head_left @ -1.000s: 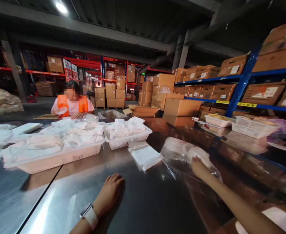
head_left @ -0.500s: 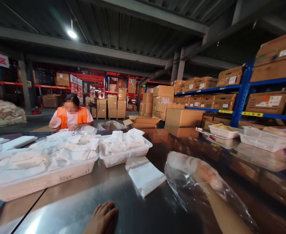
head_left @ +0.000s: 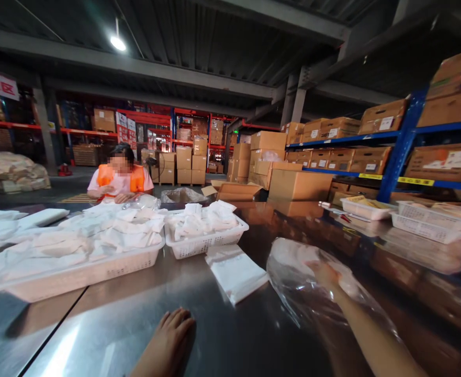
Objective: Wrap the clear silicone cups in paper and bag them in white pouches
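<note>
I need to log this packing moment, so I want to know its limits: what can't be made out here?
Head view only:
- Right hand: inside the clear plastic bag, whose film blurs the fingers and any grip.
- Left hand: flat on the steel table; wrist cut off by the bottom edge.
- Carton labels: too small to read.
- White packets in the small basket: contents unclear.

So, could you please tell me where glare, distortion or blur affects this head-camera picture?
Head view: the ceiling lamp flares white; the steel table mirrors it as glare; the blue racks lean with wide-angle distortion; the right hand is veiled inside the clear plastic bag.
</note>
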A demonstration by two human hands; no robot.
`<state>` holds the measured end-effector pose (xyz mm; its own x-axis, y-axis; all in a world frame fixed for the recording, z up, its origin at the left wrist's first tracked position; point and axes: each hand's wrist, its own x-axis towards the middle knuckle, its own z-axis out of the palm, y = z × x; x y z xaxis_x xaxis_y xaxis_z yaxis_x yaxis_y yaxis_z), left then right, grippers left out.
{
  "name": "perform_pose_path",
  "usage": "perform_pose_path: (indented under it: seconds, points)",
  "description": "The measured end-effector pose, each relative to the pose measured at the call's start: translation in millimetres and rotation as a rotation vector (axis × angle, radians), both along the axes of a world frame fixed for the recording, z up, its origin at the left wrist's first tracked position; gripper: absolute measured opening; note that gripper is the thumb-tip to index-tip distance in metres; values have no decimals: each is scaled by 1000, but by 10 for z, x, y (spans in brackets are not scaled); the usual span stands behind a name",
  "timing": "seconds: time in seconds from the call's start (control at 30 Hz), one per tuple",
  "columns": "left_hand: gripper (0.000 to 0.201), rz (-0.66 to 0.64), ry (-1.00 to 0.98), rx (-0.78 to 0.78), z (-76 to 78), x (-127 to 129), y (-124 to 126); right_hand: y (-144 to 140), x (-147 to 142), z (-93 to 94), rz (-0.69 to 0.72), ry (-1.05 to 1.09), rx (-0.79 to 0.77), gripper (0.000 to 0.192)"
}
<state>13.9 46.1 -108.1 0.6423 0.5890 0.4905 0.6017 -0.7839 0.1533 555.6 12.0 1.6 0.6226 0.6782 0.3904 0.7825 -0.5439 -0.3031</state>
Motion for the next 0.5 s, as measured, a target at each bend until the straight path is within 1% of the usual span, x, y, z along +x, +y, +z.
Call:
perform_pose_path:
  seconds: [0.07, 0.13, 0.17, 0.27, 0.33, 0.37, 0.4, 0.43, 0.5]
  points:
    - [43, 24, 21, -114, 170, 7, -102, -114, 3, 43, 35, 36, -40, 21]
    - [43, 34, 32, -196, 307, 8, -161, -244, -61, 64, 80, 37, -26, 22]
    - [43, 30, 41, -224, 357, 6, -176, -319, -117, 61, 105, 26, -1, 27]
    - [43, 13, 58, -260, 438, -3, -197, -595, -359, -24, 165, -31, 99, 47]
    - [43, 13, 55, -258, 453, 3, -226, -822, -548, -143, 203, -61, 138, 52]
    - [42, 18, 51, -251, 456, 21, -252, -945, -640, -213, 263, -83, 142, 51]
    - [42, 24, 46, -238, 462, 52, -283, -1071, -725, -284, 376, -132, 144, 49]
    - [42, 33, 42, -223, 473, 102, -315, -1196, -803, -350, 531, -213, 145, 46]
    - [43, 40, 49, -197, 529, 263, -359, -1428, -928, -445, 865, -441, 152, 37]
